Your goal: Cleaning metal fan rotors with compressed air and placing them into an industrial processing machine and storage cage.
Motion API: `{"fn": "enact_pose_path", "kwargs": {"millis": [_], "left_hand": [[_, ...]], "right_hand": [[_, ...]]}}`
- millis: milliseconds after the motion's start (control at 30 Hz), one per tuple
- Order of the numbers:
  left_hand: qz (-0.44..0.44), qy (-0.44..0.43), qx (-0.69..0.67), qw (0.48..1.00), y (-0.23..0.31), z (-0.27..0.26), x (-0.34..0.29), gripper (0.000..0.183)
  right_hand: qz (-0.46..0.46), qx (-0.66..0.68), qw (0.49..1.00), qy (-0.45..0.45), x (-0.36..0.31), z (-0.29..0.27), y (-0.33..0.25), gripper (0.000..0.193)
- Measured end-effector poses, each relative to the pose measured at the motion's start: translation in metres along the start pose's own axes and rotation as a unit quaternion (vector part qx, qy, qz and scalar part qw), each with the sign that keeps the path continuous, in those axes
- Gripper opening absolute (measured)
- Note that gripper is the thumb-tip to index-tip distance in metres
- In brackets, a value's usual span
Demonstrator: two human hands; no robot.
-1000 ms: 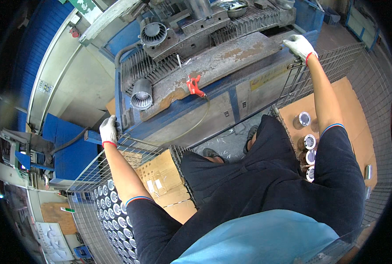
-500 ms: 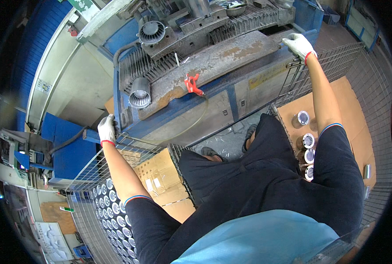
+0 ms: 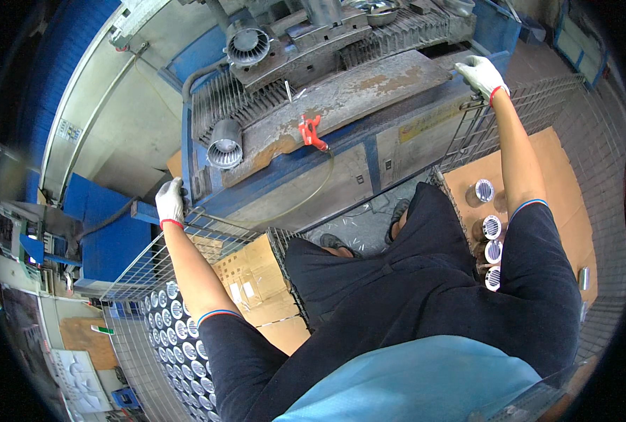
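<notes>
My left hand (image 3: 170, 200), in a white glove, is closed at the left front corner of a worn machine bed (image 3: 341, 98). What its fingers press or grip there is hidden. My right hand (image 3: 480, 74), gloved too, is curled at the bed's right end, and I cannot make out anything in it. Between the two hands a red air blow gun (image 3: 313, 132) hangs at the front edge. A finned metal cylinder (image 3: 225, 144) lies on the left of the bed. Another finned part (image 3: 248, 46) sits in the fixture behind it.
A wire cage (image 3: 133, 271) at my left holds rows of round slotted metal parts (image 3: 179, 330) and cardboard. To my right, several such parts (image 3: 491, 227) stand on cardboard (image 3: 552, 183) in another wire cage (image 3: 601, 141). White scraps litter the floor (image 3: 359, 221). A metal bowl (image 3: 380, 13) rests at the back.
A pale grey beam at the upper left has shifted up and left, and the green panel there is out of view. My view has shifted slightly. Both hands stay at the same places.
</notes>
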State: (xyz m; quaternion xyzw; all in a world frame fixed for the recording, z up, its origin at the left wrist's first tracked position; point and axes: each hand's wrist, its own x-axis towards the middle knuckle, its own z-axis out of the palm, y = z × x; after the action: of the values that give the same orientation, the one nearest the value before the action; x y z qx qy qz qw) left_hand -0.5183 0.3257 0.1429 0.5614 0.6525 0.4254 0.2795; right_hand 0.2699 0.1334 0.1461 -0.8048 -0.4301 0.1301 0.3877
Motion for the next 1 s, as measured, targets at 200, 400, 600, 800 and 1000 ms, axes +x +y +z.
{"fn": "enact_pose_path", "kwargs": {"millis": [200,400,600,800,1000], "left_hand": [[0.016,0.005,0.000,1.000,-0.012,-0.001,0.007,0.029],[0.089,0.066,-0.016,0.994,-0.023,0.001,0.012,0.033],[0.103,0.077,-0.008,0.992,-0.020,0.001,0.011,0.031],[0.113,0.116,0.005,0.987,-0.013,0.000,0.005,0.034],[0.080,0.110,0.023,0.990,-0.009,-0.001,0.002,0.034]], "right_hand": [[0.021,0.004,1.000,-0.002,0.008,0.002,0.010,0.043],[-0.178,-0.309,0.928,0.106,0.009,-0.006,-0.019,0.042],[-0.286,-0.152,0.929,0.178,0.024,0.053,-0.165,0.073],[-0.166,-0.051,0.972,0.155,0.029,0.140,-0.307,0.121],[-0.160,0.079,0.982,0.053,0.020,0.173,-0.347,0.110]]}}
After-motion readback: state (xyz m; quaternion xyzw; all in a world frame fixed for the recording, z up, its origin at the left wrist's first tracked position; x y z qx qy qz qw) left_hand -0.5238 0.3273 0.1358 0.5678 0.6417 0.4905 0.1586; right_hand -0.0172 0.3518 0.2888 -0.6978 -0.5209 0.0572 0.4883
